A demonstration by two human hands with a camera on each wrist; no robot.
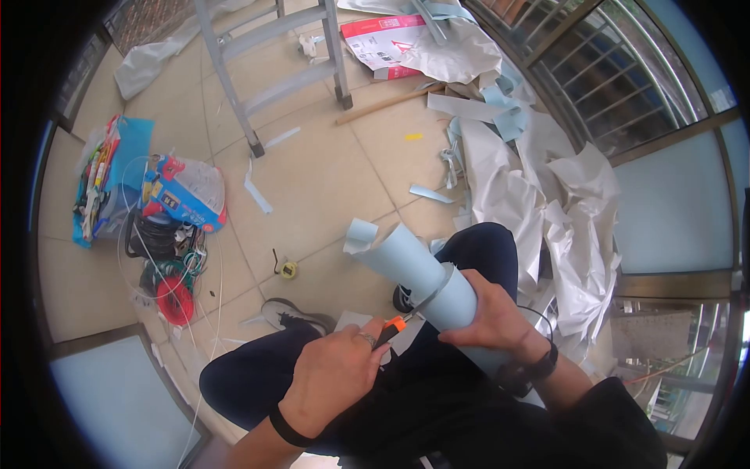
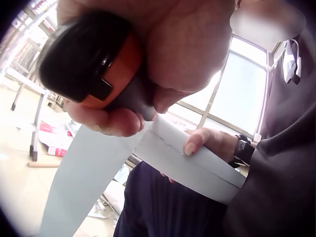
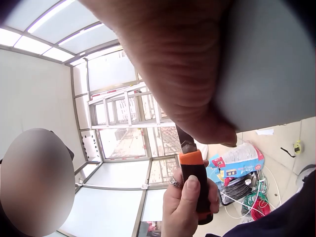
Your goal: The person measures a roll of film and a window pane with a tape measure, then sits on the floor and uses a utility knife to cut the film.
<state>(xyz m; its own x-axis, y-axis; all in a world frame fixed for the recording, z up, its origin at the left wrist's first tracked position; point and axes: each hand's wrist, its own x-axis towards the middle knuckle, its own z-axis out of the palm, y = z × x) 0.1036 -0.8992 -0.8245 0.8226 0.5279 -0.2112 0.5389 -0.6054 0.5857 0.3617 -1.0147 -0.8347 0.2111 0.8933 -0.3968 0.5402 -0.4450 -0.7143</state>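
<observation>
You had two hands, one left hand point(image 1: 336, 379) and one right hand point(image 1: 500, 319), with one ring point(image 1: 366, 338), one black wristband point(image 1: 287, 428) and one watch point(image 1: 541, 364) on them. There was one orange-and-black cutter point(image 1: 391, 331) and one pale blue roll point(image 1: 410, 262). Around you were two shoes point(image 1: 295, 316), one stepladder point(image 1: 287, 90), one tape measure point(image 1: 289, 270), one wooden pole point(image 1: 383, 107), one red coil point(image 1: 175, 301), one black coil point(image 1: 156, 234), one yellow scrap point(image 1: 413, 137) and one red-and-white carton point(image 1: 380, 51). The pale offcuts point(image 1: 512, 187) overlapped too much for you to count.
</observation>
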